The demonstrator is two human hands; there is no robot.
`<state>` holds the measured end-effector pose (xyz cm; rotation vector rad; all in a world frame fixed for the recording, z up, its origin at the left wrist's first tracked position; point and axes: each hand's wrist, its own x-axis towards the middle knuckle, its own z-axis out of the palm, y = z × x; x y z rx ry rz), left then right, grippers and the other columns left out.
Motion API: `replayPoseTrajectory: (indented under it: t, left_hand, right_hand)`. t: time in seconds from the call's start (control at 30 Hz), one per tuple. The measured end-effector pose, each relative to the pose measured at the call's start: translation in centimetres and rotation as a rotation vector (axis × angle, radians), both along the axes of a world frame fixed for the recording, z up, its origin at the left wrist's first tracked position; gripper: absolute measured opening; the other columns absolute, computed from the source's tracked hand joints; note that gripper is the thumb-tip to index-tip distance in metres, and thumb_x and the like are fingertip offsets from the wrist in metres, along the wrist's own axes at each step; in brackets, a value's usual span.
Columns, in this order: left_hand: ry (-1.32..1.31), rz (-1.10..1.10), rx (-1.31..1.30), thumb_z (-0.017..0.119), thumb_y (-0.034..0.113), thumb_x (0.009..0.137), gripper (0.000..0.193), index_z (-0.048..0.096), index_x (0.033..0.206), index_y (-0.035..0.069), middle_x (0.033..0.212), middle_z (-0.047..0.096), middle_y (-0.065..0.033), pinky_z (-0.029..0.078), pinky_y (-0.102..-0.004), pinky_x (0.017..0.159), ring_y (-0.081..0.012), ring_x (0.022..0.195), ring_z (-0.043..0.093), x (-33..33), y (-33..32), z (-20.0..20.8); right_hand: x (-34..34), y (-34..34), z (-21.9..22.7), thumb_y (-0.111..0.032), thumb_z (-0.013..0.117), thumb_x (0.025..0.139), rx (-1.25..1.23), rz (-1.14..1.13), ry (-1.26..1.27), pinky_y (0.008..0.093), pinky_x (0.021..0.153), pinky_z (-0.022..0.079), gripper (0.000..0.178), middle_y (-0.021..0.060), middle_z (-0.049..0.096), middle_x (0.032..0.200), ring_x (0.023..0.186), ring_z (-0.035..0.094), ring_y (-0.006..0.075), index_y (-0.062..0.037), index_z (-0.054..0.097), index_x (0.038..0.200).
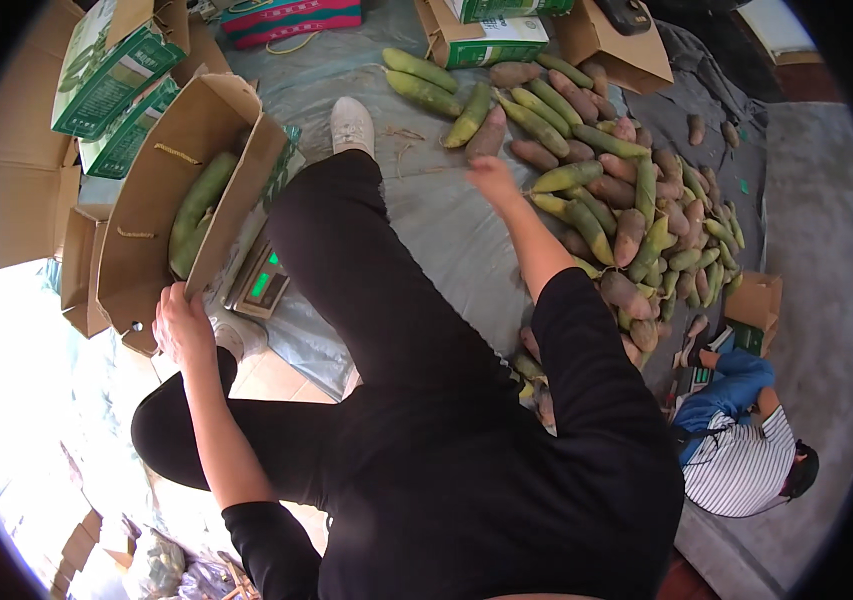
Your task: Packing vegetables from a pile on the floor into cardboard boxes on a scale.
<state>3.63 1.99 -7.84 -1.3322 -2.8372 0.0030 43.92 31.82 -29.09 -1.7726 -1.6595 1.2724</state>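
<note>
My left hand [184, 325] grips the near edge of an open brown cardboard box [136, 262], fingers closed over its rim. Long green radishes [208, 200] lie inside that box, which has rope handles. The box rests on or against a digital scale [260, 284] with a green lit display. At the left edge of a large pile, my right hand [493, 182] is closed at the lower end of a reddish-brown radish [487, 134]. Green radishes [536, 126] lie right beside it; the palm side of this hand is hidden.
Green-and-white cartons [118, 75] stand at upper left, with a pink-and-teal box [291, 18] behind. Clear plastic sheeting [436, 235] covers the floor. More cartons [496, 42] stand beyond the pile. At right a person in a striped shirt [741, 465] sits near another scale.
</note>
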Motion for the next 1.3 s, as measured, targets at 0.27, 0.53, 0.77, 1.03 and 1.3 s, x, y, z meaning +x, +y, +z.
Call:
replayPoseTrajectory:
  t: [0.27,0.53,0.77,1.03,1.3]
  left_hand:
    - [-0.014,-0.065,0.014,0.057,0.016,0.080,0.015,0.057,0.092,0.007,0.092,0.058,-0.0083,0.042,-0.0415,0.077,-0.0298,0.090,0.055,0.3,0.4,-0.3]
    - [-0.041,-0.028,-0.005,0.056,0.015,0.081,0.013,0.058,0.092,0.007,0.090,0.058,-0.0089,0.041,-0.0415,0.078,-0.0295,0.090,0.055,-0.1,-0.3,-0.1]
    - [-0.050,0.003,0.027,0.058,0.010,0.078,0.011,0.058,0.089,0.007,0.089,0.058,-0.0092,0.041,-0.0421,0.078,-0.0310,0.090,0.055,0.3,0.1,1.0]
    - [-0.057,0.024,0.030,0.059,0.010,0.077,0.009,0.059,0.086,0.009,0.088,0.058,-0.0047,0.040,-0.0373,0.076,-0.0254,0.089,0.056,0.3,0.9,1.4]
    - [-0.061,0.019,0.057,0.059,0.010,0.077,0.009,0.059,0.086,0.009,0.086,0.058,-0.0052,0.040,-0.0376,0.076,-0.0256,0.088,0.056,0.4,0.4,1.3]
  right_hand:
    - [6.2,1.7,-4.9,-0.024,0.072,0.074,-0.248,-0.264,-0.175,0.0342,0.061,0.044,0.048,0.0056,0.060,0.096,0.078,0.056,0.0177,-0.0059,0.056,0.115]
    - [1.2,5.6,-3.9,-0.033,0.077,0.070,-0.412,-0.609,0.091,0.0471,0.076,0.044,0.085,0.0075,0.046,0.125,0.102,0.048,0.0235,-0.0096,0.031,0.138]
    - [-1.0,8.1,-5.4,-0.034,0.081,0.064,-0.405,-0.658,0.044,0.0515,0.078,0.043,0.102,0.0113,0.032,0.141,0.119,0.041,0.0332,-0.0089,0.019,0.142]
    - [-1.3,8.8,-5.7,-0.028,0.084,0.059,-0.553,-0.748,0.149,0.0539,0.081,0.039,0.109,0.0113,0.032,0.139,0.118,0.039,0.0330,-0.0117,0.015,0.142]
    - [0.5,1.8,-5.7,-0.023,0.084,0.058,-0.571,-0.647,0.161,0.0506,0.073,0.042,0.091,0.0126,0.046,0.121,0.103,0.050,0.0297,-0.0123,0.030,0.131]
